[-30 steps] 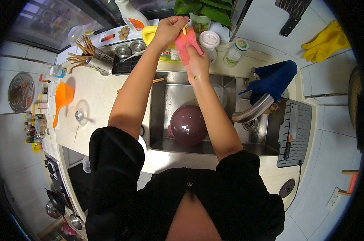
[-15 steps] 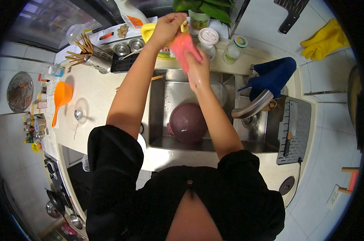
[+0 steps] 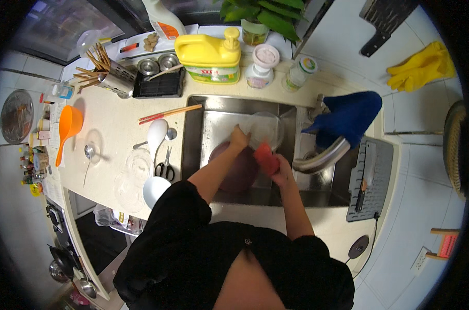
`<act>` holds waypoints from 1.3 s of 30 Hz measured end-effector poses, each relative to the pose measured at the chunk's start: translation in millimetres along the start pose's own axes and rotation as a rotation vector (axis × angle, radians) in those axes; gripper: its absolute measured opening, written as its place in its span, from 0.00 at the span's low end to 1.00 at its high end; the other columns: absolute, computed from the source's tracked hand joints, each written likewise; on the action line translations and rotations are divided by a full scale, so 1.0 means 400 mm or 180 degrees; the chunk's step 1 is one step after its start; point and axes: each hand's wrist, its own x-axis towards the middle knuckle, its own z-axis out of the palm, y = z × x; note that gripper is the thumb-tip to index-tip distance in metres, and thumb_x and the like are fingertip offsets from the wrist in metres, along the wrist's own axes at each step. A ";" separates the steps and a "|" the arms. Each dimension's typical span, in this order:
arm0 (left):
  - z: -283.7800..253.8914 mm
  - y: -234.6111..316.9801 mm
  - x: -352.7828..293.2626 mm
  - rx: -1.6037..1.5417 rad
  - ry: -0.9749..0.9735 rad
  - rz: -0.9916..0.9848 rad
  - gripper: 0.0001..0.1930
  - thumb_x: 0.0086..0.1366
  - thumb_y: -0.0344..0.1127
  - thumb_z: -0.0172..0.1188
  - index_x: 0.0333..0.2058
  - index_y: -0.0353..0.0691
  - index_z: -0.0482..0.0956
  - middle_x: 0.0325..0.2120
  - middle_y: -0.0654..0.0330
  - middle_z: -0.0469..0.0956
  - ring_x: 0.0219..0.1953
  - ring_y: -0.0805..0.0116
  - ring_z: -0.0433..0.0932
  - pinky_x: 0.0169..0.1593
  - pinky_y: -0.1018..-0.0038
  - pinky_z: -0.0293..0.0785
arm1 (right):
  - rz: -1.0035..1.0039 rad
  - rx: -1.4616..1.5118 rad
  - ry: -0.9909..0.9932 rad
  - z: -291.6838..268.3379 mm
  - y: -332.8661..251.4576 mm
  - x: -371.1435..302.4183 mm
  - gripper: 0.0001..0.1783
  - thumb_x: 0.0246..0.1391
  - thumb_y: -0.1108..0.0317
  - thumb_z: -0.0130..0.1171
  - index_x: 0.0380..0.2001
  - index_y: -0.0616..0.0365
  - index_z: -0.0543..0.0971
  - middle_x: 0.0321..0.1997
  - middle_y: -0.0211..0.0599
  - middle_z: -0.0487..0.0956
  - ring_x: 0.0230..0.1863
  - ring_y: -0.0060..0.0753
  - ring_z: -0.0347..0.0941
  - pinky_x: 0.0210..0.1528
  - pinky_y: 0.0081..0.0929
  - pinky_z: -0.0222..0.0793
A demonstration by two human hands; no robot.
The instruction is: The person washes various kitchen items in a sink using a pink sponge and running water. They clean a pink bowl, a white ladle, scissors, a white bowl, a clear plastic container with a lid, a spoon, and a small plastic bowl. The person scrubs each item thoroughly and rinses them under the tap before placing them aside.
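My right hand [image 3: 282,173] is closed around a pink-red cloth [image 3: 267,159] over the sink [image 3: 291,199]. My left hand [image 3: 239,139] reaches down into the same basin with thumb and fingers apart. It is nearest to a clear round plastic container [image 3: 268,129], and I see nothing in its grasp. Below both hands lies a round maroon bowl-like vessel [image 3: 239,173], partly covered by my left forearm. A yellow pump jug [image 3: 208,57] stands on the counter behind the sink.
A steel faucet [image 3: 322,156] draped with a blue cloth [image 3: 348,116] is at the right. On the left counter [image 3: 115,113] lie chopsticks [image 3: 170,113], a white spoon [image 3: 157,135], scissors [image 3: 165,168] and a pale bowl [image 3: 156,191]. A knife [image 3: 364,186] rests on a grey mat [image 3: 376,181].
Both hands have come down from the yellow jug into the sink. My left hand has left the jug's pump; my right still holds the cloth.
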 end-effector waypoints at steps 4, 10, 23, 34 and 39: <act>0.017 0.007 0.042 0.0393 -0.0827 -0.0173 0.21 0.44 0.39 0.62 0.33 0.27 0.72 0.27 0.40 0.75 0.32 0.45 0.76 0.38 0.62 0.72 | -0.0235 -0.0402 -0.0066 -0.048 0.001 -0.001 0.13 0.52 0.65 0.46 0.39 0.61 0.69 0.39 0.39 0.73 0.38 0.34 0.71 0.40 0.32 0.69; -0.124 0.077 0.010 -0.1806 -0.0899 -0.1618 0.10 0.42 0.33 0.56 0.24 0.33 0.72 0.20 0.51 0.72 0.22 0.53 0.72 0.34 0.63 0.75 | -0.0411 -0.1017 -0.0105 0.083 -0.027 -0.020 0.15 0.56 0.61 0.42 0.42 0.60 0.69 0.43 0.37 0.72 0.44 0.33 0.68 0.45 0.33 0.65; -0.467 0.129 -0.241 -0.3931 -0.1242 -0.1362 0.08 0.50 0.25 0.50 0.30 0.37 0.63 0.23 0.57 0.71 0.25 0.67 0.75 0.30 0.72 0.76 | -0.0851 -0.1930 0.0574 0.427 0.109 -0.061 0.16 0.51 0.60 0.53 0.37 0.59 0.65 0.30 0.32 0.69 0.29 0.25 0.67 0.31 0.26 0.66; -0.596 0.120 -0.355 -0.3295 -0.0968 -0.1280 0.07 0.52 0.21 0.50 0.25 0.33 0.59 0.21 0.54 0.69 0.23 0.62 0.77 0.29 0.72 0.80 | -0.2221 -0.6134 -0.1282 0.423 0.135 -0.253 0.28 0.40 0.60 0.61 0.46 0.57 0.69 0.57 0.54 0.60 0.54 0.56 0.60 0.54 0.39 0.59; -0.659 0.125 -0.341 -0.3327 -0.1564 -0.1016 0.07 0.54 0.23 0.53 0.28 0.31 0.62 0.24 0.53 0.70 0.25 0.61 0.78 0.30 0.72 0.80 | -0.2524 -0.7921 -0.1366 0.426 0.174 -0.285 0.18 0.49 0.68 0.50 0.46 0.53 0.72 0.60 0.52 0.57 0.53 0.56 0.62 0.51 0.41 0.63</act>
